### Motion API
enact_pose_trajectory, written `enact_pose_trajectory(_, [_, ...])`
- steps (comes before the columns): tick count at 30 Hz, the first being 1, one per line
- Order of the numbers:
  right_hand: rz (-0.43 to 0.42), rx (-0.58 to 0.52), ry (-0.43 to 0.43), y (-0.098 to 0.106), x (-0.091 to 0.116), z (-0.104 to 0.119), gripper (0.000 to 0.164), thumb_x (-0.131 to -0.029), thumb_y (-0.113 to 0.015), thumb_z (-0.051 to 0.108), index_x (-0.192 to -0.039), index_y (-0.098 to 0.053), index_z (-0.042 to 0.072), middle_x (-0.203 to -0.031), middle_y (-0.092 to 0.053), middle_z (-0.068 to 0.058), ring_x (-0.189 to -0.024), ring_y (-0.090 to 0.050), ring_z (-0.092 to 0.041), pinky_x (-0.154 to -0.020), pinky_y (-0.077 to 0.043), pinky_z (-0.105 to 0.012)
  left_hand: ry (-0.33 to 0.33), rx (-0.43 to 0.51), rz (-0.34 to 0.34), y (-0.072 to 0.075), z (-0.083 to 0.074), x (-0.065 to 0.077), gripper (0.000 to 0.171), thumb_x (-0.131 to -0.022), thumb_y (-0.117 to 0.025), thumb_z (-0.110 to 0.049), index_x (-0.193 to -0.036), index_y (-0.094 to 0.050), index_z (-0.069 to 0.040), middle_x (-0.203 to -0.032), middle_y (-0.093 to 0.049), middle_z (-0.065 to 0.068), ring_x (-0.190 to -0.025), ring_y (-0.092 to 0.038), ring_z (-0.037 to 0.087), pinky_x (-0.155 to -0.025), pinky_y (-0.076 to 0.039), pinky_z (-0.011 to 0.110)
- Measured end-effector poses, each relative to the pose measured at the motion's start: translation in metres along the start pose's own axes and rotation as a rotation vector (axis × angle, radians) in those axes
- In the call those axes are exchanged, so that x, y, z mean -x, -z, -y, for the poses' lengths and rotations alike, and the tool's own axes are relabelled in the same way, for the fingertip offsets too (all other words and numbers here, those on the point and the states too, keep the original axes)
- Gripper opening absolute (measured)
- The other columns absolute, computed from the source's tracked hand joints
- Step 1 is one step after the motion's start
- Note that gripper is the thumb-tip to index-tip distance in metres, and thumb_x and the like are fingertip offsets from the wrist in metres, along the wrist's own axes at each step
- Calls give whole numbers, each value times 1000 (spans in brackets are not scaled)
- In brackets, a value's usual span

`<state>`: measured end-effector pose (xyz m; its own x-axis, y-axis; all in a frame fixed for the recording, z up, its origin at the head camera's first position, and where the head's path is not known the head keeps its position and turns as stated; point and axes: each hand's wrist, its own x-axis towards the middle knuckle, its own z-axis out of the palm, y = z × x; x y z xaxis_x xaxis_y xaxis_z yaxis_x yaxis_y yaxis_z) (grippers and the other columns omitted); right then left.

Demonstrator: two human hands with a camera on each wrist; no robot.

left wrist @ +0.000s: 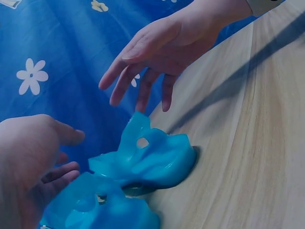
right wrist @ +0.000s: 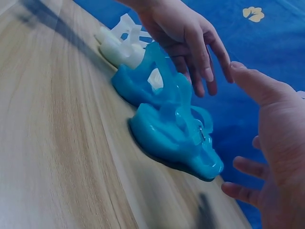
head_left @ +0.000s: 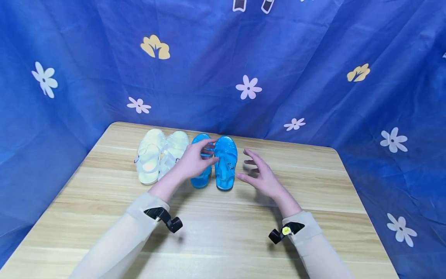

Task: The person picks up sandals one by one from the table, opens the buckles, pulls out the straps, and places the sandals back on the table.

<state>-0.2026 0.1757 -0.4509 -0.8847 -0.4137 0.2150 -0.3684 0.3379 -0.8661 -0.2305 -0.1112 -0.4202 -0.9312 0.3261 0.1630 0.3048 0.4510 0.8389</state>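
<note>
Two blue jelly sandals stand side by side, soles down, near the table's far edge. Over the left blue sandal [head_left: 201, 181] hovers my left hand [head_left: 193, 159], its fingers loosely bent and pointing toward the right blue sandal [head_left: 225, 162]. Nothing is in that hand's grasp. To the right of the pair is my right hand [head_left: 261, 176], fingers spread and apart from the sandal in the right wrist view. A small buckle shows on the right blue sandal's strap. My left hand partly hides the left blue sandal in the head view.
Left of the blue pair stand two white sandals, the outer white sandal [head_left: 150, 155] and the inner white sandal [head_left: 177, 144], close together. The wooden table [head_left: 216, 240] ends at a blue curtain [head_left: 209, 77] with flower prints, which hangs behind and along both sides.
</note>
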Motion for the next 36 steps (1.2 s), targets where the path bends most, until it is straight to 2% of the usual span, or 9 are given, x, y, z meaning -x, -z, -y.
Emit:
enact_pose_trajectory(5, [-2,-54,-8,-6,-4,-4,87,-94,-85,20,-165,-36,20,-162,-44,-7,-135,-54,-45,-104,-52,-61,43,-57,4,-3,5,-1,53,-100,-76,-18,-148,-57,-5,-134,-68,17,-114,-70,30,-94,-60,46])
enact_pose_trajectory(11, [19,-81,-20,-15,-10,-13,84,-91,-86,13,-162,-41,10,-156,-49,-19,-129,-59,-44,-102,-54,-57,89,-126,13,-10,6,-4,46,-101,-75,-25,-138,-66,0,-122,-73,12,-107,-70,24,-92,-60,43])
enact_pose_trajectory(18, [44,-86,-38,-27,-14,-22,75,-90,-86,6,-155,-49,2,-144,-60,-20,-122,-65,-36,-99,-57,-52,115,-178,18,-14,4,-9,42,-99,-77,-25,-129,-71,4,-110,-77,11,-103,-73,26,-91,-60,42])
enact_pose_trajectory(23, [10,-58,-46,-34,-15,-26,64,-90,-86,4,-147,-58,1,-137,-65,-19,-118,-66,-36,-98,-58,-52,135,-208,15,-17,6,-11,40,-97,-79,-24,-126,-73,3,-106,-77,9,-101,-73,24,-91,-60,41])
enact_pose_trajectory(31, [-45,-20,-82,-37,-16,-27,50,-89,-86,4,-135,-68,1,-128,-71,-14,-111,-70,-30,-95,-59,-44,140,-294,3,-23,5,-11,32,-96,-80,-23,-121,-77,-3,-97,-77,1,-94,-71,19,-86,-59,39])
enact_pose_trajectory(36, [-68,-53,-83,-38,-16,-30,46,-87,-86,-1,-131,-71,1,-124,-73,-14,-110,-70,-31,-96,-59,-46,166,-308,-33,-24,1,-11,36,-92,-84,-32,-117,-80,-6,-97,-78,0,-95,-73,20,-85,-60,41])
